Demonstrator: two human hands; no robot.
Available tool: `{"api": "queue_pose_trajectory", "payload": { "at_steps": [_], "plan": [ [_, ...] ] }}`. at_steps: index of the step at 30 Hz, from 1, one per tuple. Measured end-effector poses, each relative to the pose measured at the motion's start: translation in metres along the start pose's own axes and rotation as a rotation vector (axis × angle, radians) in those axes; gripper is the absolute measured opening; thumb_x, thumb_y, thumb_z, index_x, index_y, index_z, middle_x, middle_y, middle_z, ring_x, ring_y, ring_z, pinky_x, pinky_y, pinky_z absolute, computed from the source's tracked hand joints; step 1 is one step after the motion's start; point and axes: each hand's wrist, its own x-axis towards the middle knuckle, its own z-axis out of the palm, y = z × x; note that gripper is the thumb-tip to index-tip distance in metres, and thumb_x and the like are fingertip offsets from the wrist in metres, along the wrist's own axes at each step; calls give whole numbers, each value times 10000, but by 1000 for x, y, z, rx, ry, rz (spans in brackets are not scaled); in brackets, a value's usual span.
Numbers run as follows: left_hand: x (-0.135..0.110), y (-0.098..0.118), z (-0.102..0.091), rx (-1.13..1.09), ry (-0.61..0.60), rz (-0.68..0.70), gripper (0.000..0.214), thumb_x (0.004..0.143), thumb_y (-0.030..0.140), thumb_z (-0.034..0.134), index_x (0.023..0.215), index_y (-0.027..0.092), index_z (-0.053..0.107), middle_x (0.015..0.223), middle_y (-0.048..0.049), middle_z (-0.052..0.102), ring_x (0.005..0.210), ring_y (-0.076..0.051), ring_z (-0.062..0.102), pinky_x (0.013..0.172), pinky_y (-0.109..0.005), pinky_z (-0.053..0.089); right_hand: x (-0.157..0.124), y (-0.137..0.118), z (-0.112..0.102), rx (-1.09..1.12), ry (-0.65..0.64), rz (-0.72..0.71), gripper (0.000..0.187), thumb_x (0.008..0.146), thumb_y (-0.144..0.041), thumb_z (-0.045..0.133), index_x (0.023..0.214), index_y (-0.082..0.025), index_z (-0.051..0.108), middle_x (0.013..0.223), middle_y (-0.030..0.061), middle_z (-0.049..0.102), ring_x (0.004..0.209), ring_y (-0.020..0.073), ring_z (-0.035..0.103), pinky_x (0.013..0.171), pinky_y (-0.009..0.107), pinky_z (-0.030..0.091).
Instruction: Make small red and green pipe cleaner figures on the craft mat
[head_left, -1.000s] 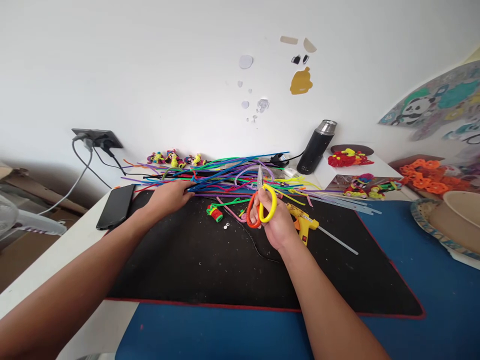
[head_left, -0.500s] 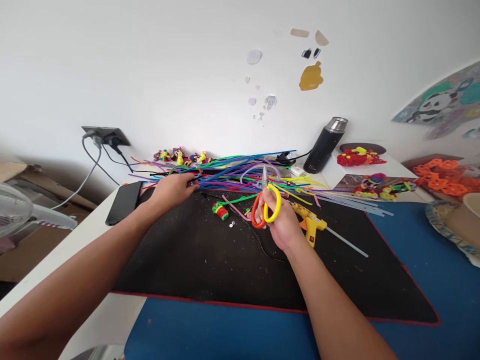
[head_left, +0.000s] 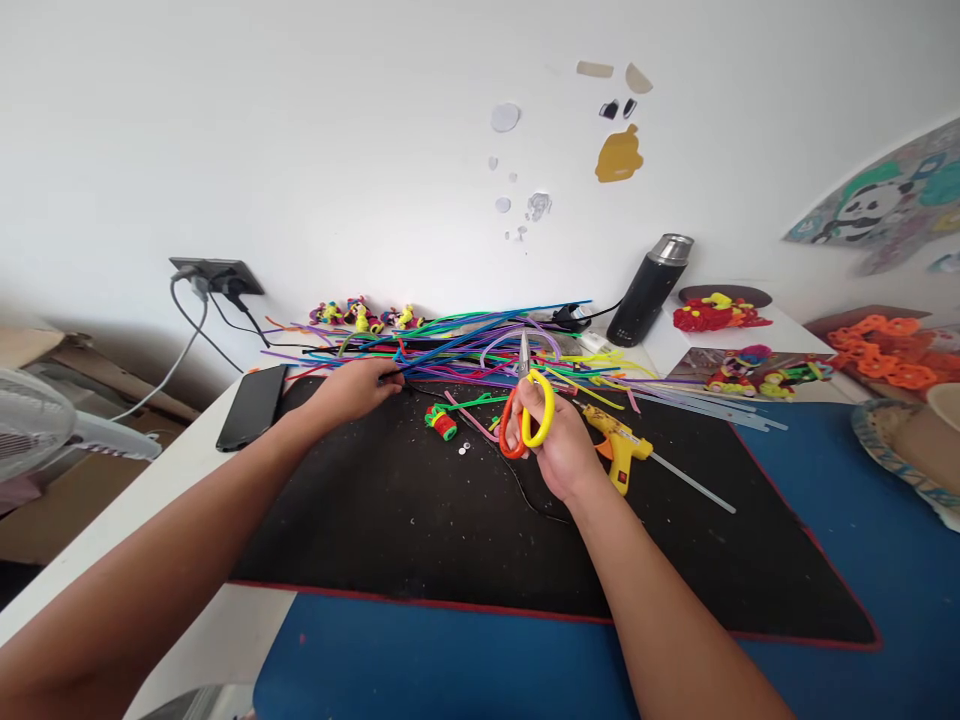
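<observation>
At the near left edge of a heap of multicoloured pipe cleaners (head_left: 450, 352), my left hand (head_left: 354, 388) has its fingertips pinched together on what looks like a dark pipe cleaner; the exact strand is hard to make out. My right hand (head_left: 561, 438) grips scissors (head_left: 537, 415) with one yellow and one orange handle loop, blades pointing up and nearly together. Left of the scissors lies a small red and green pipe-cleaner roll (head_left: 441, 422) with a green tail. Beside it are small white googly eyes (head_left: 464, 449) and a pink pipe cleaner (head_left: 471, 415).
A yellow glue gun (head_left: 621, 450) with a clear stick lies right of my right hand on the black mat (head_left: 420, 540). A phone (head_left: 251, 408) rests at the left. Behind stand a dark flask (head_left: 649, 292) and small pipe-cleaner figures (head_left: 364, 315). A fan (head_left: 37, 425) is far left.
My left hand has shifted slightly right and down, to the near edge of the pipe cleaners. My right hand, still holding the scissors, has barely moved.
</observation>
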Motion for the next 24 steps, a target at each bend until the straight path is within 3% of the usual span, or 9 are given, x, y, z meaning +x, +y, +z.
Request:
{"api": "queue_pose_trajectory", "payload": {
  "at_steps": [7,15,20,24],
  "plan": [
    [2,6,9,54,-25,1,264,882,403,532,967,260,737,941,-71,773,830,-283,701,675,-328,450,0,-1,1,-14,12,2,496,784,-671,790,733,-215,601,461,-24,560,424,170,587,384,256,383],
    [-1,8,3,53,17,74,268,890,424,495,901,231,680,930,-96,731,829,-278,664,701,-338,453,-1,0,1,-23,-1,4,494,803,-668,777,727,-216,597,471,-16,580,432,166,586,392,251,370],
    [-5,4,-1,-24,24,68,199,833,420,527,805,234,591,752,-34,663,657,-220,592,620,-313,404,-1,-1,2,-30,3,1,491,812,-651,779,714,-210,586,518,-5,614,433,152,577,392,251,359],
    [-6,-2,-2,-111,-5,64,236,830,459,506,832,235,578,745,-13,642,681,-205,582,643,-296,423,-1,0,2,-31,0,5,491,818,-660,768,720,-211,597,512,-6,613,437,155,582,388,252,362]
  ]
}}
